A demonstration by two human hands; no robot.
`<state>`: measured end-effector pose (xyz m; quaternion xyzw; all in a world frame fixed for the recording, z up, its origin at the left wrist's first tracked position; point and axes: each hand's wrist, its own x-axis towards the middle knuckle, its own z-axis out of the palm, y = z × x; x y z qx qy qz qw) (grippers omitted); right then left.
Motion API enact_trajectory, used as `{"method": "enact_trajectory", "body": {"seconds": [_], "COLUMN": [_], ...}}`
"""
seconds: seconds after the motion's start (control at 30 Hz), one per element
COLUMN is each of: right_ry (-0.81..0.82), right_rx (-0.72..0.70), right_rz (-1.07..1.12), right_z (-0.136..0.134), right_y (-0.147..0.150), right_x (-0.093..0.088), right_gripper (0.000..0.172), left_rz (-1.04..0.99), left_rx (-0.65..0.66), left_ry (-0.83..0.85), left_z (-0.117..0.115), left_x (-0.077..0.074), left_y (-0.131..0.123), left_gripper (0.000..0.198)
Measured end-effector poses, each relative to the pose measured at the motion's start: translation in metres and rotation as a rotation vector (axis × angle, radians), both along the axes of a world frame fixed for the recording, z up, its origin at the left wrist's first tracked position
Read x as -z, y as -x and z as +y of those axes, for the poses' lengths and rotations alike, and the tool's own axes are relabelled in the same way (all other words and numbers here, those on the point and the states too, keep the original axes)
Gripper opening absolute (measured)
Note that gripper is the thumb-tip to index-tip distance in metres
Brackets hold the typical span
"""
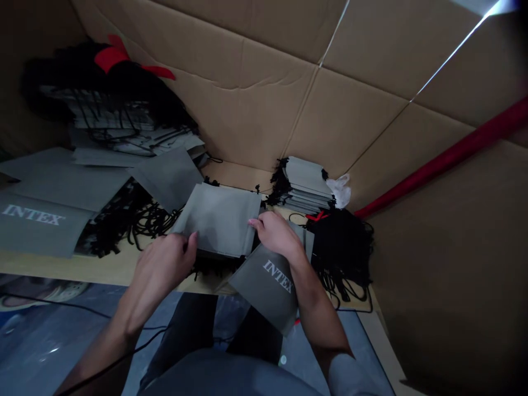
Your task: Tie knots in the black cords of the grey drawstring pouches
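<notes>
A grey flat fabric piece (223, 217) lies on top of a pile in front of me, black cord ends showing around it. My left hand (165, 264) is closed at its left edge, thumb on top. On the right edge, my right hand (274, 234) pinches the piece between thumb and fingers. Under my right forearm hangs another grey piece printed INTEX (268, 286), tilted over the table's front edge. A neat stack of grey pieces with black cord ends (309, 181) stands behind my right hand.
More grey pieces, one printed INTEX (37, 223), spread at left. Behind them is a heap with black cords and a red band (111, 58). A black cord bundle (342, 247) lies right, near a clear plastic bag (340, 190). Cardboard walls (264, 110) enclose the table; a red pole (445, 157) slants across.
</notes>
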<state>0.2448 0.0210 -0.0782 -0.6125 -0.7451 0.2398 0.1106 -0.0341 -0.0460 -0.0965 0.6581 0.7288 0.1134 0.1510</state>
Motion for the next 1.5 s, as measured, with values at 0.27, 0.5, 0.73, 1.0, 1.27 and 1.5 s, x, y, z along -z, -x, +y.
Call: {"method": "enact_trajectory", "body": {"seconds": [0.27, 0.5, 0.73, 1.0, 1.27, 1.5], "right_ry": [-0.006, -0.027, 0.020, -0.188, -0.365, -0.268], "right_rx": [0.053, 0.097, 0.117, 0.134, 0.172, 0.108], "right_rz": [-0.040, 0.085, 0.028, -0.039, 0.128, 0.304], "right_z": [0.009, -0.033, -0.034, 0.042, 0.007, -0.041], "right_y": [0.012, -0.048, -0.115, -0.122, -0.061, -0.027], "right_x": [0.003, 0.012, 0.043, 0.034, 0.046, 0.041], "right_gripper": [0.035, 0.036, 0.032, 0.034, 0.029, 0.030], "left_rz": [0.052, -0.008, -0.068, 0.110, 0.075, 0.019], "left_rx": [0.051, 0.100, 0.460, 0.538, 0.480, 0.473], "left_ry": [0.093, -0.125, -0.269, -0.056, 0.011, 0.076], "left_z": [-0.002, -0.009, 0.018, 0.051, 0.076, 0.084], "left_x": [0.006, -0.008, -0.016, -0.025, -0.016, -0.021], "left_y": [0.015, 0.038, 0.009, -0.042, -0.085, -0.072], "left_gripper": [0.079, 0.064, 0.057, 0.050, 0.049, 0.041]}}
